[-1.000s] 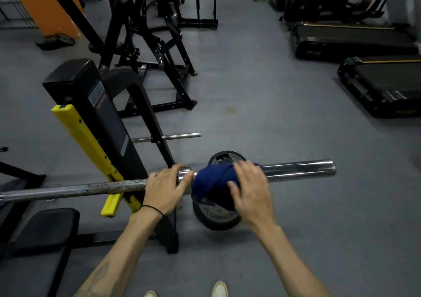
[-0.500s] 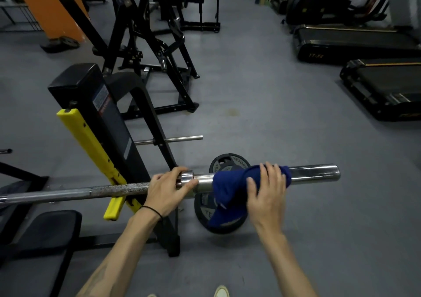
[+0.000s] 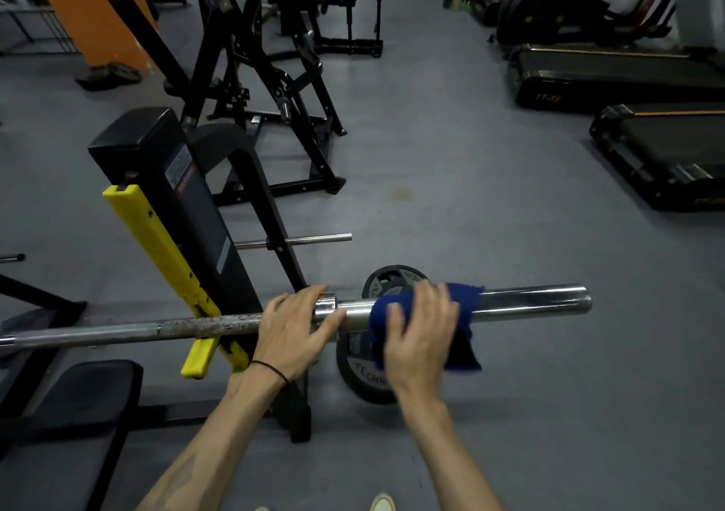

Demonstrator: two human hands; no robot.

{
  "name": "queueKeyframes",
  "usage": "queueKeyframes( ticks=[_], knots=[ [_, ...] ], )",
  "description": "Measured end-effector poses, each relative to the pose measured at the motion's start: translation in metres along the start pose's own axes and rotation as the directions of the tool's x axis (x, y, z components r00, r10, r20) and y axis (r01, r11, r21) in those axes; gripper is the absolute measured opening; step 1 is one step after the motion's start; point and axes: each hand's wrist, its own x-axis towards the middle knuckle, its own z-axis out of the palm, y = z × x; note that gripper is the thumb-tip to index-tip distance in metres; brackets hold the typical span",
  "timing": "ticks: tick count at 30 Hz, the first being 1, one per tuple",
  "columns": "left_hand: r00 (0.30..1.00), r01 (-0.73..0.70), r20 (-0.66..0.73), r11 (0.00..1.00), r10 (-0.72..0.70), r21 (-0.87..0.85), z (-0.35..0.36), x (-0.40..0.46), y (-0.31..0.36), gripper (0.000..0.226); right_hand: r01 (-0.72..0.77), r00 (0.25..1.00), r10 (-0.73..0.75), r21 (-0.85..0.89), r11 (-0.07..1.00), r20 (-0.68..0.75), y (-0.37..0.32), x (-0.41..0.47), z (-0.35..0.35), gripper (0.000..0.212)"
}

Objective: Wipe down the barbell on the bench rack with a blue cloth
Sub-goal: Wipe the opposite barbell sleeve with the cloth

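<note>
The barbell (image 3: pixel 529 300) lies across the black bench rack (image 3: pixel 204 212), its chrome sleeve pointing right. My left hand (image 3: pixel 290 330) grips the bar just left of the collar, beside the rack upright. A blue cloth (image 3: pixel 467 314) is draped over the sleeve and hangs down on my side. My right hand (image 3: pixel 419 334) holds the cloth around the sleeve, fingers over the top; it looks blurred.
A yellow guard (image 3: pixel 157 248) runs down the rack upright. A black weight plate (image 3: pixel 368 377) leans on the floor under the sleeve. The bench pad (image 3: pixel 78 389) is at lower left. Black machines (image 3: pixel 274 79) stand behind and treadmills (image 3: pixel 647 157) at right.
My right hand slid the cloth outward along the sleeve, away from the collar, then came back a little. My left hand kept its grip by the collar.
</note>
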Motion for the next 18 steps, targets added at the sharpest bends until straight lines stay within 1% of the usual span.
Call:
queueKeyframes(
  ticks=[1, 2, 3, 4, 5, 6, 8, 10, 11, 12, 13, 14, 15, 16, 17, 18],
  knots=[
    [1.0, -0.002, -0.014, 1.0, 0.002, 0.007, 0.002, -0.001, -0.002, 0.082, 0.147, 0.986, -0.147, 0.002, 0.989, 0.081, -0.011, -0.008, 0.006, 0.068],
    [1.0, -0.009, -0.01, 1.0, 0.009, 0.003, 0.002, -0.002, -0.003, 0.078, 0.314, 0.937, -0.307, -0.018, 0.949, 0.169, -0.01, -0.011, 0.007, 0.068],
    [1.0, -0.01, -0.006, 1.0, 0.01, -0.016, 0.001, -0.003, -0.004, 0.075, 0.442, 0.877, -0.422, -0.041, 0.896, 0.229, 0.001, -0.009, 0.002, 0.065],
    [1.0, -0.001, -0.008, 0.999, 0.0, -0.042, -0.001, -0.004, -0.004, 0.073, 0.506, 0.846, -0.478, -0.072, 0.86, 0.236, 0.018, -0.002, -0.005, 0.062],
    [1.0, 0.01, -0.006, 0.998, -0.01, -0.067, -0.003, -0.005, -0.003, 0.071, 0.498, 0.858, -0.469, -0.112, 0.86, 0.209, 0.036, 0.005, -0.013, 0.059],
    [1.0, 0.015, -0.006, 0.997, -0.015, -0.079, -0.004, -0.004, -0.001, 0.068, 0.44, 0.895, -0.417, -0.155, 0.885, 0.159, 0.052, 0.014, -0.022, 0.057],
    [1.0, 0.013, -0.023, 0.997, -0.015, -0.072, -0.002, -0.001, 0.0, 0.062, 0.255, 0.967, -0.251, -0.194, 0.947, 0.041, 0.069, 0.024, -0.035, 0.055],
    [0.999, 0.024, -0.03, 0.998, -0.026, -0.054, 0.001, 0.002, -0.002, 0.055, 0.048, 0.997, -0.057, -0.149, 0.988, -0.055, 0.05, 0.022, -0.025, 0.055],
    [0.999, 0.026, -0.022, 0.999, -0.027, -0.044, 0.002, 0.003, -0.003, 0.054, -0.037, 0.997, 0.031, -0.101, 0.994, -0.067, 0.032, 0.019, -0.016, 0.056],
    [1.0, 0.024, -0.018, 0.999, -0.024, -0.038, 0.003, 0.003, -0.003, 0.053, -0.039, 0.998, 0.036, -0.065, 0.997, -0.048, 0.014, 0.012, -0.008, 0.058],
    [1.0, 0.02, -0.019, 0.999, -0.021, -0.036, 0.003, 0.002, -0.004, 0.052, 0.036, 0.999, -0.036, -0.044, 0.998, 0.01, 0.001, 0.003, -0.003, 0.06],
    [1.0, 0.014, -0.017, 0.999, -0.014, -0.037, 0.002, 0.001, -0.004, 0.052, 0.167, 0.982, -0.162, -0.043, 0.985, 0.101, -0.004, -0.008, -0.001, 0.061],
    [1.0, 0.007, -0.013, 0.999, -0.007, -0.041, 0.001, 0.001, -0.003, 0.053, 0.31, 0.935, -0.295, -0.047, 0.95, 0.194, 0.001, -0.013, -0.004, 0.062],
    [1.0, 0.004, -0.007, 0.999, -0.004, -0.052, 0.0, 0.0, -0.003, 0.055, 0.422, 0.881, -0.398, -0.044, 0.905, 0.256, 0.014, -0.009, -0.011, 0.061],
    [1.0, 0.009, 0.002, 0.998, -0.009, -0.068, -0.001, 0.001, -0.002, 0.058, 0.488, 0.847, -0.456, -0.06, 0.871, 0.274, 0.03, -0.001, -0.02, 0.059],
    [1.0, 0.022, 0.014, 0.996, -0.021, -0.087, -0.003, 0.001, -0.002, 0.06, 0.509, 0.845, -0.472, -0.106, 0.854, 0.253, 0.049, 0.01, -0.026, 0.057]
  ],
)
